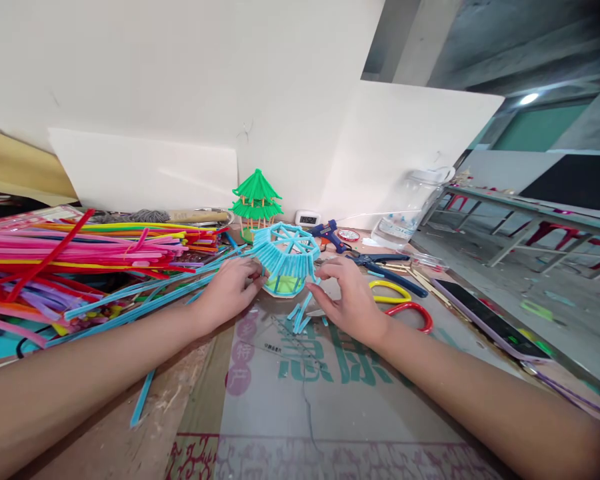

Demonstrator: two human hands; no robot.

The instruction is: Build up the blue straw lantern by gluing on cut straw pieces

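A light-blue pipe-cleaner pavilion model point(275, 257) stands in front of me, with a slatted sloping roof, an open framed top and a yellow-green floor. My left hand point(235, 283) has its fingers curled in a pinch at the model's left lower edge. On the opposite side, my right hand point(347, 293) bends thumb and fingertips round the right lower edge. Short blue pipe-cleaner offcuts point(303, 323) lie between my hands, below the model. Scissors with one yellow and one red handle loop point(413, 310) lie beside my right hand, their blades partly hidden by it.
Many coloured pipe cleaners point(80, 250) are heaped at left. Behind the model stand a green tiered pavilion point(257, 197), a small digital clock point(308, 218) and a blue glue gun point(333, 233). Pliers point(395, 270), a clear plastic jug point(405, 210) and a phone point(487, 317) are at right.
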